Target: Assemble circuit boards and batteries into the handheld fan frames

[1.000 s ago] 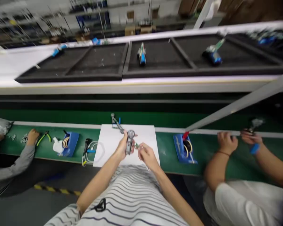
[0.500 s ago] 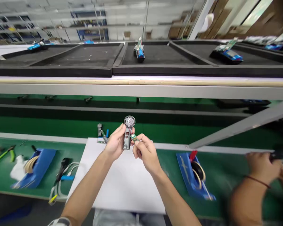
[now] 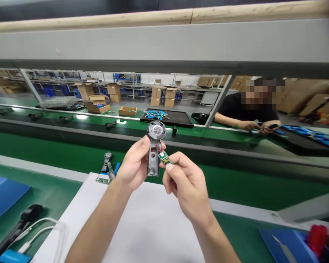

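My left hand grips a grey handheld fan housing upright, its round fan head at the top. Pinched between the thumb and fingers of my right hand is a small green circuit board with yellow digit segments and a white connector. Red and dark wires run from the fan head to the board. Both parts are held above a white sheet on the green bench. Another opened fan assembly lies by the sheet's far left corner.
Blue tape dispensers flank the sheet, the right one with a red part. At lower left lie a black fan and white cables. Beyond runs a conveyor with dark fan parts. A co-worker sits across it. A grey beam crosses overhead.
The view has tilted down and moved closer, so the upper shelf trays have left the picture and the far side now shows. Both hands keep hold of the housing and the board.
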`<action>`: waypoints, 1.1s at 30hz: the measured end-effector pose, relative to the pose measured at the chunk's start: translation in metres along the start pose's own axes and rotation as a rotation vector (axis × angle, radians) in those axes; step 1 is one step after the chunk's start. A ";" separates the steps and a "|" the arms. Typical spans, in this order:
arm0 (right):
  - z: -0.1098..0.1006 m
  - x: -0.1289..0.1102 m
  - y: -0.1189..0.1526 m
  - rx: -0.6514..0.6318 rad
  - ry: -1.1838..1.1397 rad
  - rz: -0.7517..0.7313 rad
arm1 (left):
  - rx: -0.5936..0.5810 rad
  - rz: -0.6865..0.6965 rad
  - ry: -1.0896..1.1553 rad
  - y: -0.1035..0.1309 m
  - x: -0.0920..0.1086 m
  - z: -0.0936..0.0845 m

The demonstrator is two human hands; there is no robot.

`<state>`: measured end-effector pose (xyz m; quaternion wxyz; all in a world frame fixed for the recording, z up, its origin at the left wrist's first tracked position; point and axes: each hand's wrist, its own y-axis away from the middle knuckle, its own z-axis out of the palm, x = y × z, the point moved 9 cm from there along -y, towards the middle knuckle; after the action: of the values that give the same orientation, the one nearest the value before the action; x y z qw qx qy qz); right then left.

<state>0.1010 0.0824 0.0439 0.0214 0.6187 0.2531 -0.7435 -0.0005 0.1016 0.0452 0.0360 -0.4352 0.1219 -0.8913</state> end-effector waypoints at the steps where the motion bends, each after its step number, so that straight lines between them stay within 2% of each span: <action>1: -0.003 -0.002 -0.001 0.022 0.005 -0.005 | -0.008 0.002 -0.007 -0.001 0.001 0.001; 5: -0.012 -0.005 -0.004 0.054 0.024 -0.019 | -0.018 -0.009 -0.032 -0.003 0.000 0.003; 13: -0.013 0.004 -0.004 0.022 0.006 -0.006 | 0.001 -0.016 -0.025 -0.005 -0.005 0.004; 27: -0.010 -0.003 -0.002 -0.002 0.031 -0.098 | -0.062 0.009 0.025 -0.007 -0.005 0.003; 33: -0.008 -0.004 0.000 -0.060 0.073 -0.087 | -0.092 0.026 0.024 -0.007 -0.005 0.002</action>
<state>0.1092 0.0846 0.0469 -0.0018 0.6330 0.3025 -0.7126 0.0050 0.1089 0.0443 0.0264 -0.4241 0.1687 -0.8894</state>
